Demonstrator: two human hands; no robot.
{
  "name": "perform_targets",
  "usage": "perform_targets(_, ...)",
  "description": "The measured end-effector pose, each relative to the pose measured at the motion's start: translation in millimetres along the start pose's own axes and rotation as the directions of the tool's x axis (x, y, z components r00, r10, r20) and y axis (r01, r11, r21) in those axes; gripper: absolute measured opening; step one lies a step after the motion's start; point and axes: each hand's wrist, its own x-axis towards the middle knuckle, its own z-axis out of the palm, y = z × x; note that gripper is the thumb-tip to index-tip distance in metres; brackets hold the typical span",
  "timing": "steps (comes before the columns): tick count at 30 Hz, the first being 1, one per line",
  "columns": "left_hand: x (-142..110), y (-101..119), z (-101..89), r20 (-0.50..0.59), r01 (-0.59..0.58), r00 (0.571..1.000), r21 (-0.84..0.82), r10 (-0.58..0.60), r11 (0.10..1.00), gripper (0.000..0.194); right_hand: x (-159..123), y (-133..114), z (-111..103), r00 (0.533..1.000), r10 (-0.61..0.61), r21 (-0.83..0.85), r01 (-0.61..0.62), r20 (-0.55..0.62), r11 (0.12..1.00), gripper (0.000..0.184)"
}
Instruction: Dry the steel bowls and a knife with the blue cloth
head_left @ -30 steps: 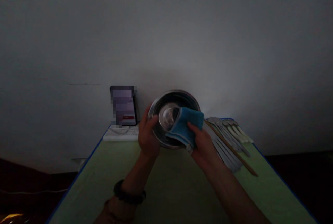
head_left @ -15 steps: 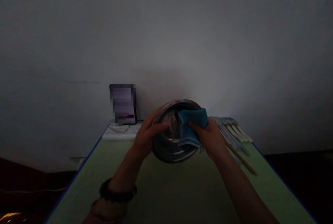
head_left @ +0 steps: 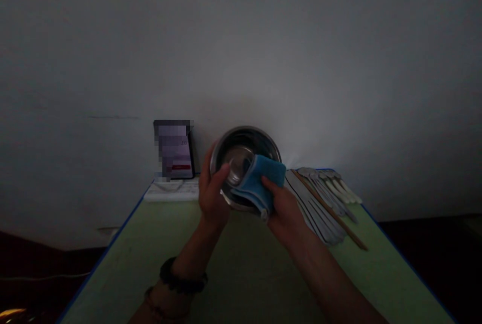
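My right hand (head_left: 286, 214) is closed around a folded blue cloth (head_left: 266, 177), thumb on top, pressing it into the near right part of a metal bowl (head_left: 241, 149). My left hand (head_left: 213, 201) grips the bowl's left rim, thumb inside and fingers behind, so its mouth tilts toward me. A dark beaded bracelet (head_left: 182, 281) circles my left wrist. Beyond my right hand, flat grey utensils (head_left: 320, 216), a brown stick (head_left: 331, 211) and light-handled cutlery (head_left: 343, 191) lie on the green table (head_left: 256, 268); left of the bowl, a screen (head_left: 176, 155) leans near the wall (head_left: 241, 52)
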Motion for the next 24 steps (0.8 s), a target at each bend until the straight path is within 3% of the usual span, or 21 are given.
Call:
perform_targets(3, 1, 5, -0.8, 0.184, 0.041, 0.982, 0.05, -0.049, 0.998, 0.049, 3, -2, -5, 0.998, -0.058, -0.053, 0.057, -0.02, 0.997, 0.023)
perform_targets(6, 9, 12, -7.9, 0.302, 0.127, 0.942, 0.083, -0.146, 0.988, 0.049, 9, -9, -16, 0.986, -0.168, -0.176, 0.163, -0.012, 0.971, 0.026)
perform_targets(9, 17, 17, -17.9, 0.406, 0.288, 0.867, 0.069, -0.291, 0.955, 0.049, 14, -17, -27, 0.954, -0.284, -0.389, 0.297, 0.092, 0.872, 0.032)
perform_targets(11, 20, 18, -23.0, 0.433, 0.374, 0.816, 0.111, -0.383, 0.921, 0.048, 15, -24, -32, 0.921, -0.341, -0.59, 0.384, 0.188, 0.71, 0.031)
perform_targets(13, 21, 17, -25.0, 0.418, 0.389, 0.803, 0.174, -0.425, 0.905, 0.043, 16, -32, -36, 0.889, -0.361, -0.767, 0.435, 0.283, 0.471, 0.03)
perform_targets(16, 20, 18, -22.8, 0.412, 0.299, 0.817, 0.295, -0.403, 0.908, 0.04, 15, -45, -41, 0.861, -0.347, -0.899, 0.427, 0.372, 0.094, 0.038)
perform_targets(18, 20, 20, -19.9, 0.447, 0.212, 0.81, 0.383, -0.381, 0.899, 0.039, 13, -52, -42, 0.837, -0.403, -0.926, 0.369, 0.371, -0.086, 0.041)
perform_targets(21, 21, 23, -17.8, 0.486, 0.113, 0.795, 0.47, -0.364, 0.875, 0.036, 8, -59, -43, 0.76, -0.546, -0.936, 0.291, 0.351, -0.197, 0.037)
perform_targets(24, 22, 24, -19.2, 0.487, 0.071, 0.8, 0.505, -0.351, 0.86, 0.033, 3, -63, -40, 0.651, -0.679, -0.936, 0.305, 0.339, -0.174, 0.033)
